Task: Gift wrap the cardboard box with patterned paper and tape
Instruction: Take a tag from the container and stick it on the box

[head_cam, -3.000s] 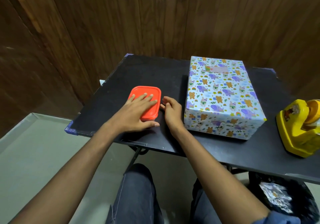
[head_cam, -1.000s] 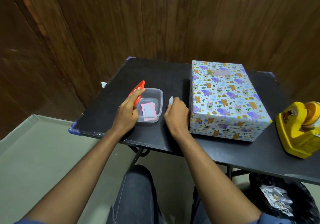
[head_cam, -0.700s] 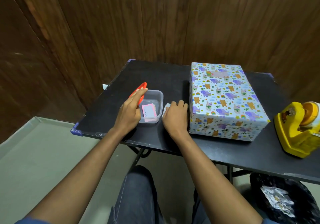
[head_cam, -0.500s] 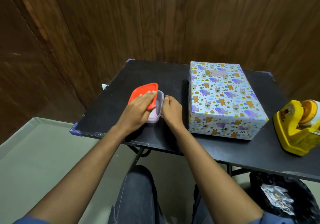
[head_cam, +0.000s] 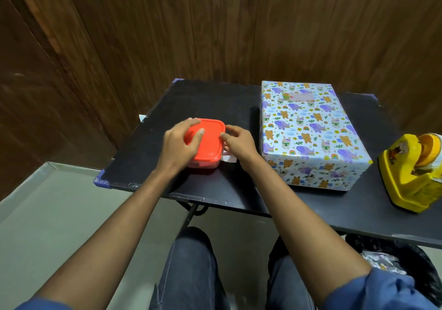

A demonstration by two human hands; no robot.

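The box, wrapped in animal-patterned paper, stands on the black table at centre right. A small clear container with a red lid sits to its left. My left hand lies over the lid's left side, fingers curled round its far corner and thumb on top. My right hand pinches the lid's right edge with curled fingers. A white paper slip shows on the table just under my right hand. The yellow tape dispenser stands right of the box, away from both hands.
Dark wood panelling closes off the back and left. The table's front edge runs just above my knees. A bin lined with a black bag sits on the floor under the table's right end.
My left hand lifted the red lid off, exposing pink notes in the clear container, then brought it back down. The lid now sits flat on the container, with both hands on its edges.
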